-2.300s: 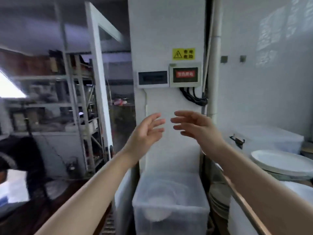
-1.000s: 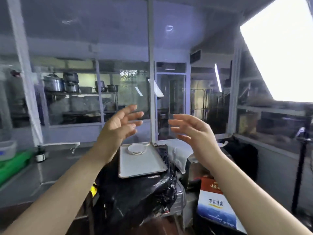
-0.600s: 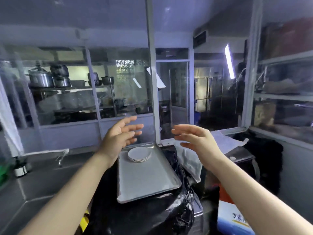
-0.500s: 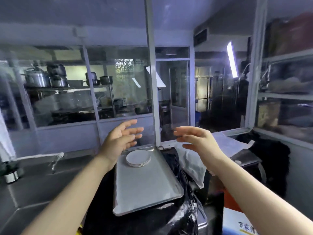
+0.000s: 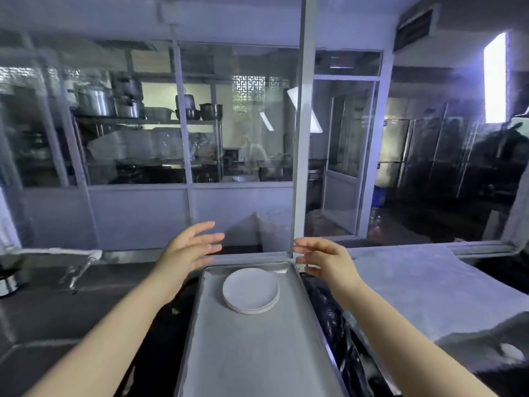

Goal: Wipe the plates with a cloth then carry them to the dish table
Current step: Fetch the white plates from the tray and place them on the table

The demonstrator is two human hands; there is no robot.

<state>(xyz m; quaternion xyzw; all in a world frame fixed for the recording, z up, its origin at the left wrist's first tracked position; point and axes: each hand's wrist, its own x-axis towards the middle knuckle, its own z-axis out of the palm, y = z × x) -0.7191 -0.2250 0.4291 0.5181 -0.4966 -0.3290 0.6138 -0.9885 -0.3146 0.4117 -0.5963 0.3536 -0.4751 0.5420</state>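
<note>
I saw the stack of plates (image 5: 251, 290) on the tray (image 5: 252, 348) just below and between both empty hands — left hand (image 5: 187, 250) and right hand (image 5: 325, 260) apart, fingers loose — roughly equidistant, tray's long axis running away from me.

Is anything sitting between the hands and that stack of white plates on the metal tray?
Nothing visible blocks them. The left hand and right hand hover open and empty on either side of the tray's far end, and the stack of plates lies uncovered just below and between them. The tray around the stack is bare.
</note>
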